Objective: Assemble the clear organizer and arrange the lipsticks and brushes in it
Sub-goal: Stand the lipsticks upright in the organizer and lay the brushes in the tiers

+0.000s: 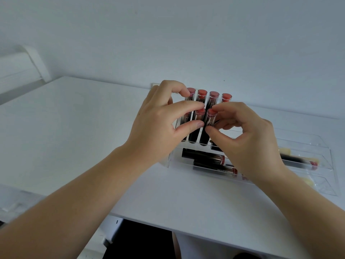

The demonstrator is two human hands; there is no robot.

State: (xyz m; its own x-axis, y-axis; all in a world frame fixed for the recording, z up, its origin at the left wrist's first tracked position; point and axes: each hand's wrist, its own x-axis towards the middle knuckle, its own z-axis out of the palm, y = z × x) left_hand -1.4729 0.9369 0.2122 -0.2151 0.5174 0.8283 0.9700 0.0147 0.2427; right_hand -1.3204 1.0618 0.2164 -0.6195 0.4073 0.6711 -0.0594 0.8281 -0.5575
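A clear acrylic organizer (306,146) stands on the white table (74,118). Several black lipsticks with red or pink tops stand upright in its back rows (213,97). Two more upright lipsticks stand in the row in front. My left hand (158,126) pinches one of them (196,126) between thumb and fingers. My right hand (246,137) pinches the neighbouring lipstick (210,124) by its top and side. Other lipsticks lie flat in the front tray (203,156). Another flat lipstick (298,161) lies to the right.
Pale brush handles or bristles (285,151) show through the right side of the organizer. A white wall rises right behind the table. A white shelf edge (22,66) sits at far left. The table's front edge (168,227) runs below my forearms.
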